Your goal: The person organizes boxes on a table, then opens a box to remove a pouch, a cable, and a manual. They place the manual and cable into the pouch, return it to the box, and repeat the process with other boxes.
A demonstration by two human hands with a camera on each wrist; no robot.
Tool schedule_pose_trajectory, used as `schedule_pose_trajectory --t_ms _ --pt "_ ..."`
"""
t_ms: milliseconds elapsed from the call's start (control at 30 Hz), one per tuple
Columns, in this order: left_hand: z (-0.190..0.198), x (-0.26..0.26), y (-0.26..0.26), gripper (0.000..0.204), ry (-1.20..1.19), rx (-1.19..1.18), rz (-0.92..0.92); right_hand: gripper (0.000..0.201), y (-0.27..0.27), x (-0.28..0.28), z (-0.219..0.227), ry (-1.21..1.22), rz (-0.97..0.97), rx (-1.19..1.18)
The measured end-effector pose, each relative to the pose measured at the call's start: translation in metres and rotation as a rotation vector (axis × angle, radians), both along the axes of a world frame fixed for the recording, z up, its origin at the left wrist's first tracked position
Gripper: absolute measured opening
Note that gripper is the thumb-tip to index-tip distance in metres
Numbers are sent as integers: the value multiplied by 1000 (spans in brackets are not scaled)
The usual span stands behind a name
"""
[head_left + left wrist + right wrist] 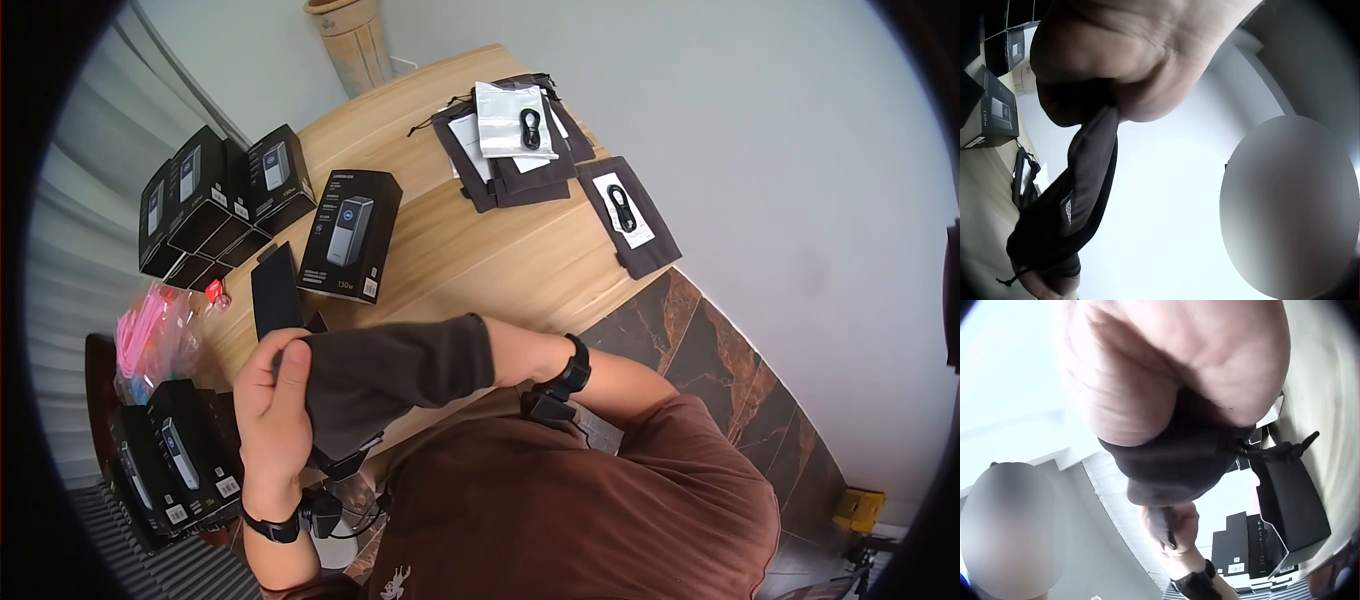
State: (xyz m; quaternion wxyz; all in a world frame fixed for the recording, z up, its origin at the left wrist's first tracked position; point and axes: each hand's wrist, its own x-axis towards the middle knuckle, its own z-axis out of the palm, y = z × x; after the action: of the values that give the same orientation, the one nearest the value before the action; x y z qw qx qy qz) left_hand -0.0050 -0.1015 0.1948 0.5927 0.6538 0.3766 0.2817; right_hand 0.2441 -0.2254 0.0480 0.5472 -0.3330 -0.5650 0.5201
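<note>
A dark grey drawstring pouch (395, 370) stretches between the two hands above the near edge of the table. My left hand (268, 420) grips its far end, thumb on top and fingers curled around the fabric. My right hand (1179, 369) reaches into the pouch through its mouth. In the head view the fabric covers that hand up to the wrist, so how its fingers lie inside is hidden. A drawstring knot hangs at the pouch mouth in both wrist views. Close by, an opened black box (1291, 512) shows in the right wrist view.
A black power bank box (350, 235) stands on the wooden table, with stacked boxes (210, 195) behind it. More boxes (180, 460) sit at lower left, near a plastic bag (155, 335). Flat pouches (545, 180) with cables lie toward the right edge, beside another pouch (655, 220).
</note>
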Motion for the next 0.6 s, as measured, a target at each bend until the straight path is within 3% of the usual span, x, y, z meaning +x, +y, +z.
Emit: schedule_pose_trajectory --t_ms 133,300,333,433,600 --pt "-4 -11 7 24 -134 -126 150 23 -1 11 21 381 37 -181" --pt "2 -17 2 26 -249 -137 155 25 -4 17 23 837 10 -320" --pt "1 -16 1 26 -255 -117 151 35 -2 18 17 834 53 -310" --pt "-6 -21 3 24 -268 -42 174 27 7 11 11 958 -40 -168" --pt "-1 -22 -3 23 -287 21 285 24 2 19 10 1154 -271 -280"
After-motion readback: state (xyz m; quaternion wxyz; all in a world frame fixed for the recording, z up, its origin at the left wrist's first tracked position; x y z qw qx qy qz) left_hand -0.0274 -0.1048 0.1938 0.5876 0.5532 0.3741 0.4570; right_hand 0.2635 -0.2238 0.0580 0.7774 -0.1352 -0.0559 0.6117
